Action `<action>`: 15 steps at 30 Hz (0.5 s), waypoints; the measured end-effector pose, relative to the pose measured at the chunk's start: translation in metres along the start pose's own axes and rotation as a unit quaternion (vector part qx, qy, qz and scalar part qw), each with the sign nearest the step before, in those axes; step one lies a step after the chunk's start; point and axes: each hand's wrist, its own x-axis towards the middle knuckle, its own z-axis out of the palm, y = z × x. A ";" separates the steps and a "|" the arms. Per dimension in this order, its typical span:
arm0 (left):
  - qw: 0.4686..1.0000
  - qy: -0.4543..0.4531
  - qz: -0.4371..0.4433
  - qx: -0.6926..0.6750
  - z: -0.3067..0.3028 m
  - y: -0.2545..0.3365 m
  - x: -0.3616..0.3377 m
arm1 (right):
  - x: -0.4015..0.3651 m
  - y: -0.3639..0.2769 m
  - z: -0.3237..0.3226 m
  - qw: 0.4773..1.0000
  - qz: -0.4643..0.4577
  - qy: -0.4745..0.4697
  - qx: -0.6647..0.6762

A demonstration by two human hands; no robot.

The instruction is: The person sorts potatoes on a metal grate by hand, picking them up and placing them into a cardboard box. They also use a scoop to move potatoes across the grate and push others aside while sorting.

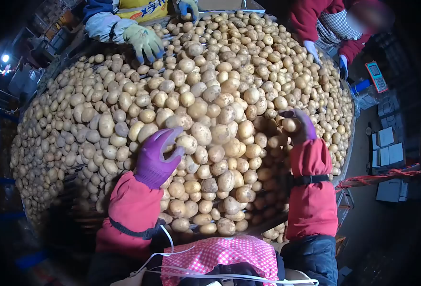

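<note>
My left hand (159, 156), in a purple glove, reaches into a broad heap of potatoes (196, 107). Its thumb and fingers curve apart, with a gap between them. One round potato (187, 144) lies right at those fingertips; a firm grip on it does not show. Over on the right, my right hand (304, 125), also gloved in purple, is closed around a small potato (290, 125), held between thumb and fingers above the heap. Beside it is a dark, shaded hollow among the potatoes.
Across the heap, one person's gloved hand (145, 40) rests on potatoes; another person's gloved hands (311, 50) work at the far right. A red-edged handheld device (376, 76) stands beyond the right edge. White boxes (386, 148) are lower down. A white cable (196, 275) crosses my checked apron (225, 257).
</note>
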 end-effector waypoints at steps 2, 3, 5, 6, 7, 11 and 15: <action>1.000 -0.004 -0.006 -0.002 -0.001 0.000 0.000 | 0.026 -0.024 0.038 0.990 0.108 0.046 -0.075; 1.000 -0.007 -0.007 -0.002 -0.002 -0.001 0.000 | 0.044 -0.034 0.056 0.959 0.098 0.009 -0.266; 1.000 -0.007 0.001 0.014 -0.003 -0.004 0.000 | 0.063 -0.038 0.092 0.870 0.027 -0.011 -0.493; 0.999 -0.014 0.005 0.028 -0.004 -0.001 0.001 | 0.075 -0.019 0.099 0.852 0.011 -0.027 -0.522; 0.999 -0.018 0.010 0.042 -0.006 0.002 0.003 | 0.089 -0.005 0.105 0.833 -0.008 -0.043 -0.551; 1.000 0.006 -0.003 -0.014 -0.003 -0.005 0.002 | 0.085 0.018 0.058 0.973 -0.060 -0.183 -0.128; 1.000 -0.020 -0.017 -0.003 -0.004 -0.012 -0.002 | -0.027 0.019 0.014 0.987 -0.062 -0.102 0.106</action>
